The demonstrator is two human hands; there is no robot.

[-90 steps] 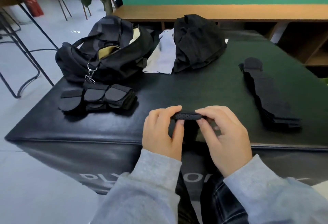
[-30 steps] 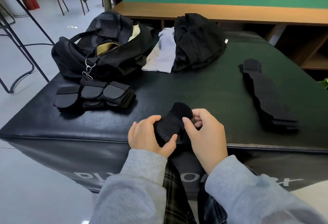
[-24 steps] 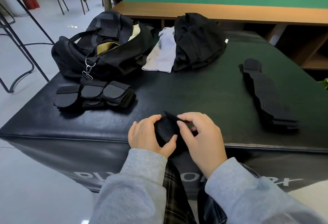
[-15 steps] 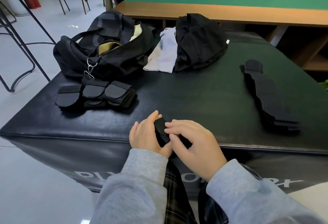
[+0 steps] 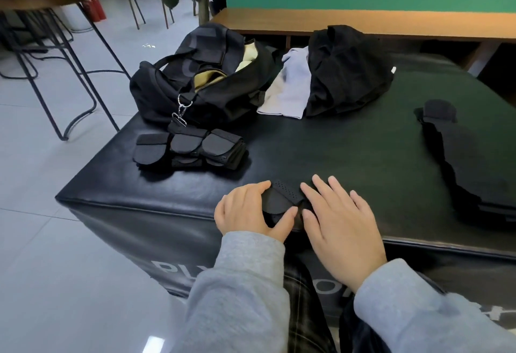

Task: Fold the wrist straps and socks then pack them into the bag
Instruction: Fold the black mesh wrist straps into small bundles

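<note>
From the head camera – the only view here – both hands sit at the near edge of the black padded counter (image 5: 349, 154). The left hand (image 5: 245, 213) has its grip curled round a folded wrist strap (image 5: 282, 199), fingers over the far edge and thumb tucked at the near one. The right hand (image 5: 337, 221) is released, fingers straight and spread, lying flat with its fingertips just beside, perhaps touching, the strap's right end. This strap looks folded, or all but.

Over to the left, a stack of folded straps (image 5: 192, 148) lies in front of the open black bag (image 5: 203, 84) – folded, yes, but not packed. On the right edge a long pile of flat straps (image 5: 469, 162) awaits folding (how many lie in it cannot be told). At the back, a pale cloth (image 5: 290, 90) lies beside a heap of dark fabric (image 5: 346, 70); whether either is the socks is hard to say.

So the judgement: strap folding is partway through, the socks appear untouched, and nothing of this batch shows as packed. The bag's mouth shows only yellowish lining.
</note>
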